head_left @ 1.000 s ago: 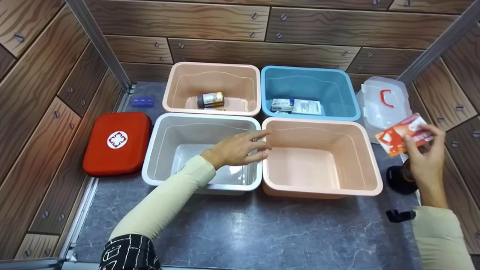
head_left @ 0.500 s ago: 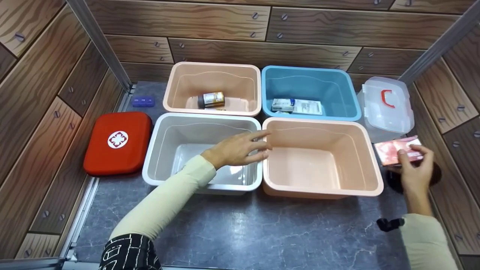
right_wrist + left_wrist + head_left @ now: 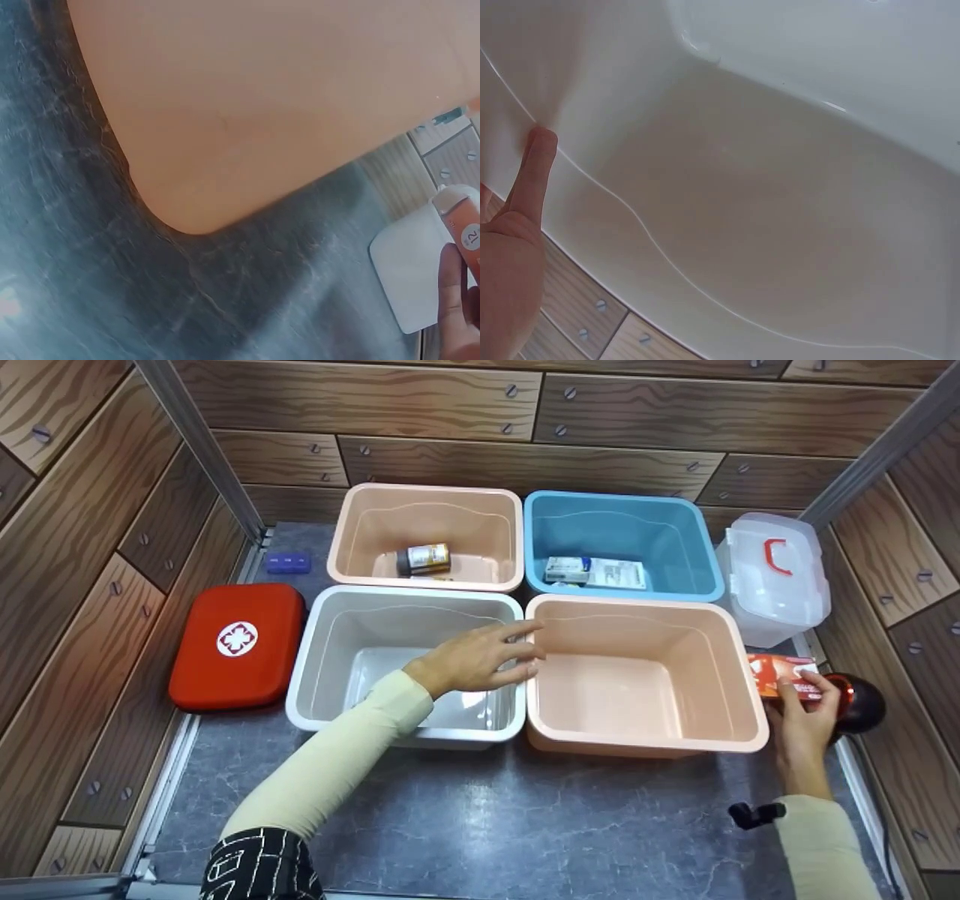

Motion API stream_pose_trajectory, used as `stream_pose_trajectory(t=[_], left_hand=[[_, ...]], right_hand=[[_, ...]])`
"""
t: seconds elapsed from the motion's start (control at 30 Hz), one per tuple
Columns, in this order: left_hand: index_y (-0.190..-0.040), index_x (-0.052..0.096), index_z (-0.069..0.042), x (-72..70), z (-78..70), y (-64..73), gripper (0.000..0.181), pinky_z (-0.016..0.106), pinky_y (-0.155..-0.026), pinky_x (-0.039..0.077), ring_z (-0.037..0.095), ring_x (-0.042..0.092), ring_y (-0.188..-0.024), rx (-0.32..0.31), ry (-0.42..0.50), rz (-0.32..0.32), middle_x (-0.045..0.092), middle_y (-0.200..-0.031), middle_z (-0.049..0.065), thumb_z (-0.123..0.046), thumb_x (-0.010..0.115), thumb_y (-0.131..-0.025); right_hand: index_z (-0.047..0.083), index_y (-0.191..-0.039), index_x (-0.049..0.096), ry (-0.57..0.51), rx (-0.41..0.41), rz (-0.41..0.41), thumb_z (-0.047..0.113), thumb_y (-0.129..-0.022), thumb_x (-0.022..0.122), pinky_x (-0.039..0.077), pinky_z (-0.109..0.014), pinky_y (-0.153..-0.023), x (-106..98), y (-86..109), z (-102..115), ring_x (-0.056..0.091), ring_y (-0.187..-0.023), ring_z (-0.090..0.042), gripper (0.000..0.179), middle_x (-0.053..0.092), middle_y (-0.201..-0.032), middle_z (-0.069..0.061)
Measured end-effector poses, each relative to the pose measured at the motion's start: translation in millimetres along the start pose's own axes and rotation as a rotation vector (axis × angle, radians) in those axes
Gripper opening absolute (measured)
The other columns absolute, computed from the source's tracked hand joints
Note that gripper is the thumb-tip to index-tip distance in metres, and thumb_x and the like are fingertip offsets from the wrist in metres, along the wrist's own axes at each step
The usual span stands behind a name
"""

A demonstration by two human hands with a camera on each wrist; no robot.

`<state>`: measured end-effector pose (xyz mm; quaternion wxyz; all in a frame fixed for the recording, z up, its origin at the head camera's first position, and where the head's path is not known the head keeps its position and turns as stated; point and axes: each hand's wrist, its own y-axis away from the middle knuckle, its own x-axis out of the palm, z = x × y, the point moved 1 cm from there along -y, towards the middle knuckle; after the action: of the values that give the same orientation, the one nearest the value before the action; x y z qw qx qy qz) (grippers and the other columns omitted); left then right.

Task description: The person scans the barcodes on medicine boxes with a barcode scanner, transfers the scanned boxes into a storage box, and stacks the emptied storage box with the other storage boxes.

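At the right, my right hand [image 3: 804,727] pinches a small red-orange and white box [image 3: 771,673] between thumb and fingers. The box is held just beyond the right rim of the front peach bin [image 3: 739,682]. Close by its right side stands a black rounded device [image 3: 862,706] with a red glow. In the right wrist view, one end of the box [image 3: 466,231] shows above the thumb. My left hand [image 3: 476,660] reaches over the grey bin [image 3: 300,690], fingers extended to the rims where it meets the front peach bin. It holds nothing.
Behind, a peach bin [image 3: 341,536] contains a dark bottle [image 3: 427,559], and a blue bin [image 3: 709,555] contains several white boxes [image 3: 615,574]. A clear lidded case [image 3: 780,585] stands right. Left lie a red first-aid case [image 3: 195,660] and a purple pill organizer [image 3: 288,562].
My right hand has brought the box down and left, from above the black device to beside the front peach bin's rim. The red glow now shows. My left hand has stayed put.
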<state>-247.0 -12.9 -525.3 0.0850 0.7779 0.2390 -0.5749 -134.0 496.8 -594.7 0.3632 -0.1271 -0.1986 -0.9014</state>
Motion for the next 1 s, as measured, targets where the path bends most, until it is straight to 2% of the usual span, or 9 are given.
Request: stream_pose_trajectory(t=[0.17, 0.3, 0.37, 0.53, 0.63, 0.8, 0.9, 1.0], left_hand=[[-0.147, 0.067, -0.023, 0.1, -0.3, 0.4, 0.043, 0.051, -0.123, 0.047, 0.035, 0.057, -0.148, 0.008, -0.004, -0.008, 0.043, -0.173, 0.015, -0.046, 0.048, -0.116], [-0.147, 0.067, -0.023, -0.2, -0.9, 0.4, 0.044, 0.051, -0.124, 0.047, 0.034, 0.056, -0.149, 0.004, -0.003, -0.002, 0.042, -0.174, 0.014, -0.046, 0.047, -0.116], [-0.148, 0.066, -0.023, -0.6, -1.6, 0.0, 0.044, 0.052, -0.124, 0.047, 0.034, 0.055, -0.150, 0.002, 0.000, 0.003, 0.041, -0.174, 0.014, -0.046, 0.047, -0.116], [-0.148, 0.066, -0.023, -0.7, -1.8, -0.1, 0.044, 0.052, -0.124, 0.046, 0.035, 0.055, -0.150, 0.001, 0.011, 0.011, 0.039, -0.175, 0.014, -0.046, 0.047, -0.116], [-0.148, 0.066, -0.023, -0.7, -0.9, 0.1, 0.044, 0.052, -0.124, 0.047, 0.036, 0.056, -0.149, 0.002, 0.010, 0.009, 0.039, -0.175, 0.014, -0.046, 0.047, -0.116], [-0.148, 0.066, -0.023, -1.2, -0.8, 0.5, 0.045, 0.053, -0.122, 0.048, 0.036, 0.057, -0.148, -0.002, 0.004, 0.011, 0.040, -0.175, 0.014, -0.047, 0.047, -0.116], [-0.148, 0.066, -0.023, -1.1, -1.1, 0.8, 0.044, 0.052, -0.123, 0.048, 0.035, 0.056, -0.149, -0.005, -0.001, 0.011, 0.040, -0.175, 0.013, -0.047, 0.047, -0.116], [-0.146, 0.067, -0.023, -0.6, -1.2, 0.2, 0.043, 0.051, -0.123, 0.047, 0.035, 0.057, -0.148, 0.001, -0.008, 0.000, 0.041, -0.174, 0.013, -0.047, 0.047, -0.116]], right_hand=[[0.022, -0.125, 0.058, -0.025, 0.034, -0.019, 0.000, -0.102, 0.073, 0.064, -0.027, -0.060, -0.4, 1.4, -2.1, 0.075, -0.066, -0.014, 0.036, 0.069, -0.103, -0.002], [0.020, -0.126, 0.057, -0.057, 0.038, -0.015, -0.002, -0.102, 0.072, 0.065, -0.029, -0.059, 1.3, 2.1, -0.5, 0.076, -0.066, -0.016, 0.036, 0.066, -0.107, -0.003], [0.019, -0.126, 0.056, -0.076, 0.020, -0.002, -0.004, -0.102, 0.071, 0.064, -0.030, -0.057, 3.6, 1.6, 4.9, 0.075, -0.070, -0.015, 0.037, 0.061, -0.115, -0.003], [0.014, -0.126, 0.056, -0.104, -0.091, 0.050, -0.010, -0.102, 0.066, 0.064, -0.029, -0.058, 20.4, -3.1, 41.8, 0.071, -0.080, -0.016, 0.036, 0.049, -0.126, -0.007], [0.010, -0.126, 0.057, -0.143, -0.144, 0.092, -0.016, -0.101, 0.062, 0.067, -0.032, -0.065, 36.0, -7.8, 73.3, 0.070, -0.090, -0.019, 0.036, 0.048, -0.130, -0.007], [0.010, -0.131, 0.056, -0.160, -0.164, 0.158, -0.020, -0.101, 0.058, 0.068, -0.034, -0.078, 64.5, -13.2, 120.8, 0.068, -0.107, -0.021, 0.043, 0.044, -0.139, -0.003], [0.010, -0.132, 0.056, -0.136, -0.205, 0.189, -0.020, -0.100, 0.059, 0.068, -0.030, -0.077, 87.4, -15.1, 136.4, 0.066, -0.108, -0.021, 0.044, 0.046, -0.140, -0.003], [0.010, -0.134, 0.057, -0.141, -0.234, 0.245, -0.021, -0.099, 0.058, 0.068, -0.032, -0.076, 112.6, -17.5, 140.2, 0.065, -0.108, -0.021, 0.046, 0.048, -0.139, -0.006]])
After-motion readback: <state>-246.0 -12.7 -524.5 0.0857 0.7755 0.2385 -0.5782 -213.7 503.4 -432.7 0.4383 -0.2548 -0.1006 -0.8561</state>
